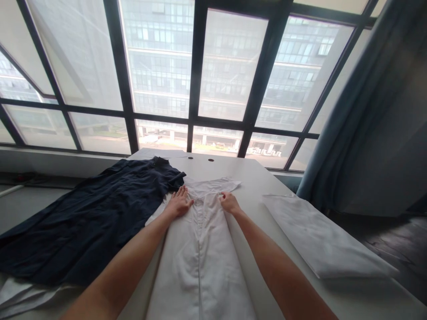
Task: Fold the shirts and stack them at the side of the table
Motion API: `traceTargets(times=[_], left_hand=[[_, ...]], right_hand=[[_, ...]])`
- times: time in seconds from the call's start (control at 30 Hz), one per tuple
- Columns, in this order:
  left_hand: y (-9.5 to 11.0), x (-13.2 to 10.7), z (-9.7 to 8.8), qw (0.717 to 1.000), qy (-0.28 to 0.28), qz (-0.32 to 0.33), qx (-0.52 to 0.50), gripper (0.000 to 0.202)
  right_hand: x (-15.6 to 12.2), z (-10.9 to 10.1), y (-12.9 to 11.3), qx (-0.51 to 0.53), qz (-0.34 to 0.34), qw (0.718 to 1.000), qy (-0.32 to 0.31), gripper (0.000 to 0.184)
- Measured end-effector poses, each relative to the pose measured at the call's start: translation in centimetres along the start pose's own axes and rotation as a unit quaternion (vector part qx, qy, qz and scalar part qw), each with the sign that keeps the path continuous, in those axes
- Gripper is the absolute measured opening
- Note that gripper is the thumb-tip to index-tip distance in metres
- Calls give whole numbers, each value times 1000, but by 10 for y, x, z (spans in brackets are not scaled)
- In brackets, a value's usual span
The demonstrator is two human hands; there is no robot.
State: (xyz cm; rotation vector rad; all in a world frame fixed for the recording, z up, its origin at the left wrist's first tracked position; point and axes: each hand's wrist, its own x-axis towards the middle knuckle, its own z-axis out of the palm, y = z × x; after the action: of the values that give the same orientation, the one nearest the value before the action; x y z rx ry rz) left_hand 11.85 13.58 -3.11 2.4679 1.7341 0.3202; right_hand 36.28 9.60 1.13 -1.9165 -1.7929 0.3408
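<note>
So the left hand (180,202) has a fully relaxed grip, palm down with the fingers laid out flat along the upper left edge of the white garment (215,253). The right hand's (230,202) grip is curled tight, looks like it's pinching the fabric at the opposite edge. The garment itself lies lengthwise on the tabletop (247,171), running from mid-frame down to the bottom edge, lightly wrinkled, with a dark slit down its lower middle. Navy garment (83,218) sits just beside it, frame left.
</note>
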Motion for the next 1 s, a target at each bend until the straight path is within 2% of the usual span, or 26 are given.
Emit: traceTargets(times=[0.13,0.23,0.33,0.47,0.57,0.7,0.8,0.93,1.0], left_hand=[[0,0,-1,1000,1,-6,-10,76],[-1,0,0,1000,3,-4,-15,77],[-1,1,1,1000,2,-6,-13,77],[-2,2,3,1000,2,-10,-4,76],[-3,2,4,1000,5,-7,-5,77],[-4,3,4,1000,5,-12,-18,76],[-4,4,3,1000,6,-18,-23,72],[-2,4,2,1000,6,-18,-16,70],[-1,4,1,1000,-2,-16,-15,71]], right_hand=[[38,7,20,11,-8,999,-47,27],[53,11,27,5,-27,997,-72,23],[65,6,32,-26,-51,994,-97,20],[79,-5,25,-106,-97,980,-140,11],[80,-8,11,-177,-135,965,-142,16],[66,-10,-5,-247,-143,953,-100,24],[47,-10,-13,-273,-124,953,-42,33],[4,-2,-27,-251,-139,957,31,38],[-27,6,-37,-214,-156,964,16,43]])
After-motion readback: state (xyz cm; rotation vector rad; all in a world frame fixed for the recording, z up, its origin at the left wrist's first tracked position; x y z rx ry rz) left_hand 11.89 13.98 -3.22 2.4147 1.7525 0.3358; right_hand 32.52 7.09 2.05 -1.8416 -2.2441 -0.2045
